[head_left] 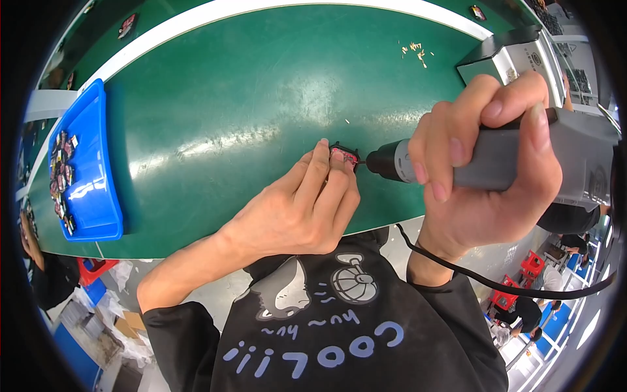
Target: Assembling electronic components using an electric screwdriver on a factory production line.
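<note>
My left hand [310, 199] presses a small black-framed part with a red board [345, 155] down on the green tabletop, its fingers closed over the part. From the right, my right hand [486, 144] wraps round a grey electric screwdriver [486, 159] with a black nose. The tool lies nearly level, and its thin bit meets or almost meets the right edge of the part; the exact contact is too small to tell. My fingers hide much of the part. A black cord [509, 287] hangs in a curve below my right wrist.
A blue tray [98, 189] with several small dark and red parts stands at the left. Small brass-coloured screws or pins [416, 52] lie scattered at the far right, near a grey-and-black box [509, 59]. A white rail [274, 8] borders the far side. Other people work beyond.
</note>
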A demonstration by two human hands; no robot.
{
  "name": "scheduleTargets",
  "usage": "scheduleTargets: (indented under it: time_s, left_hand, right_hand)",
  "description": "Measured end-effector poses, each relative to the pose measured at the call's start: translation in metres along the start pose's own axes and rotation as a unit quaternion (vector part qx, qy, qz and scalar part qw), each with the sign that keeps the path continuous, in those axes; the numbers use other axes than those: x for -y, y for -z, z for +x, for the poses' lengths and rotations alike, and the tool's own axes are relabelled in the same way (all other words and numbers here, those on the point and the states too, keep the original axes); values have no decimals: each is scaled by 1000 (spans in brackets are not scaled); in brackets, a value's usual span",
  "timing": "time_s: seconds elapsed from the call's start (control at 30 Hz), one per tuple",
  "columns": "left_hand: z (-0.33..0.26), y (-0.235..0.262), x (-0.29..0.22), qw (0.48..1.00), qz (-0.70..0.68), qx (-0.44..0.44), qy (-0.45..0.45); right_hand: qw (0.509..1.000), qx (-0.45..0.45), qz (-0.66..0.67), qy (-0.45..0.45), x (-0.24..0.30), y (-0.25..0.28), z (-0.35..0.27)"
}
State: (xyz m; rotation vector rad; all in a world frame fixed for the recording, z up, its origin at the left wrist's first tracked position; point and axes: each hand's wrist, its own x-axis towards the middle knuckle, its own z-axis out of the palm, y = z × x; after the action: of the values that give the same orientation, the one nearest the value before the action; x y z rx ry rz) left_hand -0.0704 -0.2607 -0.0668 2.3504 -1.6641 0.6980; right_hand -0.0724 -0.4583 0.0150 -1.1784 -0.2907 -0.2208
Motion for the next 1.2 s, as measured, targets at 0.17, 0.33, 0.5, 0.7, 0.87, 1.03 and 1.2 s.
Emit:
scheduleTargets:
  time_s: [0.17, 0.33, 0.5, 0.7, 0.87, 1.03, 1.2]
  left_hand:
    - [-1, 0, 0, 1000, -2, 2, 2]
    - [-2, -5, 2, 1000, 9, -23, -17]
    - [-1, -4, 1, 1000, 5, -22, -12]
    - [-1, -1, -1, 1000, 6, 1, 1]
    - [0, 0, -1, 1000, 0, 3, 7]
    - [-1, -1, -1, 1000, 10, 4, 1]
    - [-1, -2, 0, 1000, 9, -8, -9]
  right_hand:
    - [1000, 14, 7, 6, -7, 2, -1]
    - [1000, 11, -2, 1, -7, 0, 0]
    - [1000, 8, -4, 5, -7, -1, 1]
    - [1000, 7, -8, 2, -5, -2, 1]
    - [999, -14, -36, 1, -5, -6, -1]
    - [997, 35, -66, 35, -6, 2, 0]
    - [1000, 8, -16, 17, -1, -1, -1]
